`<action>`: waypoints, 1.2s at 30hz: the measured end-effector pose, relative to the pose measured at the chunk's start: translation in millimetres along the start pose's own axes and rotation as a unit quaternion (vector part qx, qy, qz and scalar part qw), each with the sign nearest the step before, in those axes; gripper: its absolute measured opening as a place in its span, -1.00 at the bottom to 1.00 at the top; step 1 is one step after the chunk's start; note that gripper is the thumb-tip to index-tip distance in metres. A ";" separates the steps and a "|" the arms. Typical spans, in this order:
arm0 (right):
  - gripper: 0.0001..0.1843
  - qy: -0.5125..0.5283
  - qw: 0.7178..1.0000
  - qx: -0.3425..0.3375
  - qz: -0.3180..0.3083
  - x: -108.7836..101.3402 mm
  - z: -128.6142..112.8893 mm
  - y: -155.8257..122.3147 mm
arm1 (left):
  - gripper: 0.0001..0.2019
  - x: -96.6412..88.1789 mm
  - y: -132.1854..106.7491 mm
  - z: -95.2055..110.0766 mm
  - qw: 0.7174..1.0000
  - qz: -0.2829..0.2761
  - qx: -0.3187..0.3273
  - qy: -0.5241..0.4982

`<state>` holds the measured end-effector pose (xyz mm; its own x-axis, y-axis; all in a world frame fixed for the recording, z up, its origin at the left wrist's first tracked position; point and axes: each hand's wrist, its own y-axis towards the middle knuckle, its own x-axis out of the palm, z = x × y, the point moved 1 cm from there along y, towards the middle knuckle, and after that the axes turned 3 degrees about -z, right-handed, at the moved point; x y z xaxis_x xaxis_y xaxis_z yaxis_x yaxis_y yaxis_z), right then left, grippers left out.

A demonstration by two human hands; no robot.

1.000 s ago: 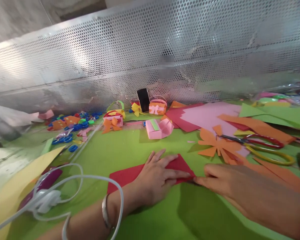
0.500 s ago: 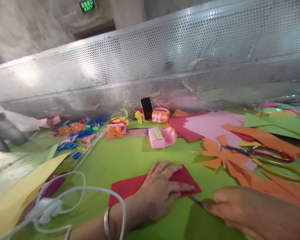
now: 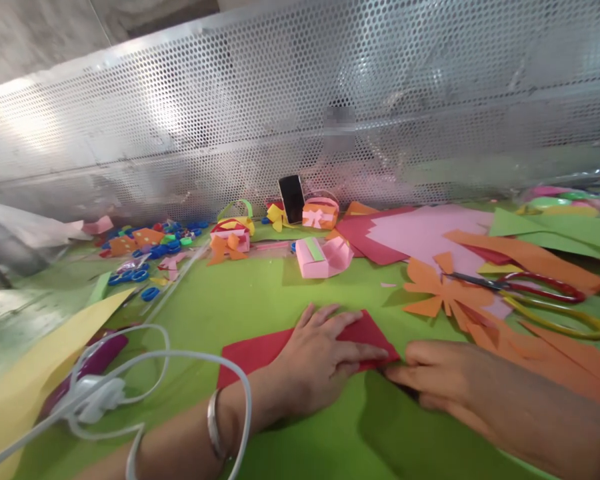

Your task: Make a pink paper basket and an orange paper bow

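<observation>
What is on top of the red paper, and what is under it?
The left hand rests on the red paper, hiding its middle. The right hand is at its right corner. Green table surface shows around the paper; what lies directly beneath is covered.

sheet [image 3: 255,350]: red | tabletop [image 3: 230,300]: green | flower cutout [image 3: 437,287]: orange | scissors [image 3: 498,285]: red-and-yellow-handled | panel [image 3: 280,87]: silver, hole-dotted

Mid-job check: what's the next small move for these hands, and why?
I'd probably draw the left hand slightly back from the right-hand corner of the red paper, pressing it flat. Its spread fingers reach nearly to that corner, where the right hand is, apparently pinching a thin dark tool, mostly hidden. A little more room seems safer.
</observation>
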<state>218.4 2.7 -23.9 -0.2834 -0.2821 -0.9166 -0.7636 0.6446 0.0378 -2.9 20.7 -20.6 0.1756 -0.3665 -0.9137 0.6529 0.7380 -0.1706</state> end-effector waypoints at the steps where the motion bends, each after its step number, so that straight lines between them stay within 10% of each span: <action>1: -0.59 0.018 0.999 0.002 -0.029 -2.4 -0.3 1.9 | -0.65 -0.1 -0.2 0.0 1.000 0.000 0.001 0.001; 10: -0.71 0.075 0.986 -0.009 -0.149 -18.1 9.3 9.8 | -0.60 0.1 1.2 -1.2 1.000 0.006 0.020 0.014; 23: -0.58 0.099 0.981 -0.058 -0.157 -21.3 18.3 11.3 | -0.61 0.3 7.1 0.9 0.999 0.006 0.031 0.043; 36: -0.71 -0.087 0.988 -0.124 0.006 -8.5 7.4 13.5 | -0.51 -4.3 6.5 2.2 0.999 -0.016 0.014 0.046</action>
<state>214.9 19.0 -18.6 -0.2065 -0.1352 -0.9691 -0.8852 0.4477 0.1262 2.3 25.9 -17.0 0.0871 -0.3352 -0.9381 0.6774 0.7104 -0.1909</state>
